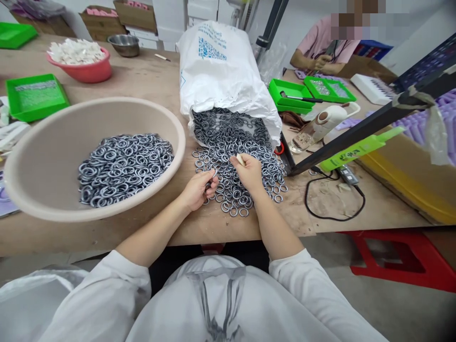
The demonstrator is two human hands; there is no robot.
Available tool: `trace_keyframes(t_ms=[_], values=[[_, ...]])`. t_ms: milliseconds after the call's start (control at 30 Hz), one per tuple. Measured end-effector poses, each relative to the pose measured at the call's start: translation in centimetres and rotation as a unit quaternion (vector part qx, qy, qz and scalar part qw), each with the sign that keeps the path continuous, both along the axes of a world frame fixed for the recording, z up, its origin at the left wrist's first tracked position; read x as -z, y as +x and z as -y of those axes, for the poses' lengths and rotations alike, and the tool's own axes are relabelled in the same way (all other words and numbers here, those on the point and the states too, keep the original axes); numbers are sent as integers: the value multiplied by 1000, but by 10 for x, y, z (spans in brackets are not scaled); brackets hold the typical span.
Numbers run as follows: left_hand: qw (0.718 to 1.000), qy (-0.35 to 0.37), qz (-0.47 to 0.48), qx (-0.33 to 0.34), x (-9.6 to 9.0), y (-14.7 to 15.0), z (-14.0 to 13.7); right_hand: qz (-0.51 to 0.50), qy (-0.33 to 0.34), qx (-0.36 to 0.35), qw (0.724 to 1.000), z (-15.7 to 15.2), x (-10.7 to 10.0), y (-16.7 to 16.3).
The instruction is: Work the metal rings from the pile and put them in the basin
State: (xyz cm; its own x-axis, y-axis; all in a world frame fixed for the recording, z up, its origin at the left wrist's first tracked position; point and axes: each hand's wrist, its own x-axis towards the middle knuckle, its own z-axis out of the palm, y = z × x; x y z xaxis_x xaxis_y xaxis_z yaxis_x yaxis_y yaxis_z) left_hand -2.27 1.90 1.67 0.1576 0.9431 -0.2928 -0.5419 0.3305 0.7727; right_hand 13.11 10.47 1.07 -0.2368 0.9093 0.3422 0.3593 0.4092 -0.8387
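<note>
Dark grey metallic rings (228,187) lie in a loose heap on the table, spilling from the mouth of a white woven sack (217,80). Over the heap's left side, my left hand (199,189) is closed on a ring, with part of it showing at the fingertips. My right hand (248,173) hovers at the middle of the heap, its fingers wrapped round a small cream-coloured stick-like tool (241,160). The tool's far end is hidden. To the left stands a large beige basin (42,142) with a pile of similar rings (124,168) inside.
A dark metal post (356,128) slants across the right side. Near it are a green bottle (356,154), a black cable (309,204) and a clear jug (313,130). Behind the basin stand a red bowl (81,71) and a green tray (37,111). A co-worker (320,45) sits back right.
</note>
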Motion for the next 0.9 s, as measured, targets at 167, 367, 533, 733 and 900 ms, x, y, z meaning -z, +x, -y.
trace_keyframes(t_ms=[167,367,533,733,900], values=[[1000,-13,5,-16,1,0,-1,-24,-43,-102,994,13,-2,-8],[1000,-19,0,-24,2,2,0,-74,-98,-153,981,24,1,-21],[999,-24,1,-23,0,3,1,-85,-107,-152,979,20,2,-20],[999,-27,16,-26,-1,1,0,-40,-81,-127,988,21,-1,-16],[998,-26,30,-43,1,-1,-2,92,10,-153,984,24,-6,-9]])
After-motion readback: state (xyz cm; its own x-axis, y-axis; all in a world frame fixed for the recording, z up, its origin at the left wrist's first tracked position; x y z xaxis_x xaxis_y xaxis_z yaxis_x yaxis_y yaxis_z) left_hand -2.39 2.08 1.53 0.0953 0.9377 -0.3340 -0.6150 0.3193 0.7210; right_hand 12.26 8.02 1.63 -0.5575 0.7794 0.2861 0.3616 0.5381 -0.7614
